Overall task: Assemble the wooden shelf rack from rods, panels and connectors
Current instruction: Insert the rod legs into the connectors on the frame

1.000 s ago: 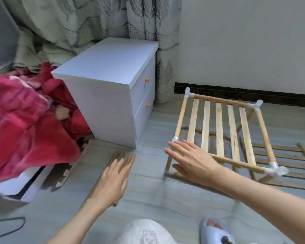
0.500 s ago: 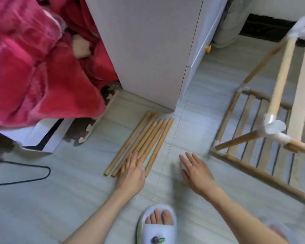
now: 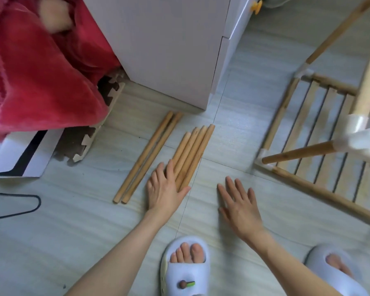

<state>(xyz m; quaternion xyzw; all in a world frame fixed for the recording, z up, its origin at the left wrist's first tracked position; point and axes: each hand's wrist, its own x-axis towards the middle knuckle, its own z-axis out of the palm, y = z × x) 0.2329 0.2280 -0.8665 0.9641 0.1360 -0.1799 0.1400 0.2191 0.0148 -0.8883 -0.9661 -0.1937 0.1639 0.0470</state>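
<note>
The load-bearing surface is a pale tiled floor (image 3: 77, 227). Directly on it are laid a bundle of four wooden rods (image 3: 193, 152) and, just beside it to the left, a pair of rods (image 3: 146, 159). A slatted panel (image 3: 320, 135) is laid flat at the right. A white cabinet (image 3: 169, 48), a folded carton (image 3: 19, 154), a foam mat (image 3: 77, 144) and a black cable (image 3: 15, 212) are also supported, as are two slippered feet (image 3: 185, 265).
</note>
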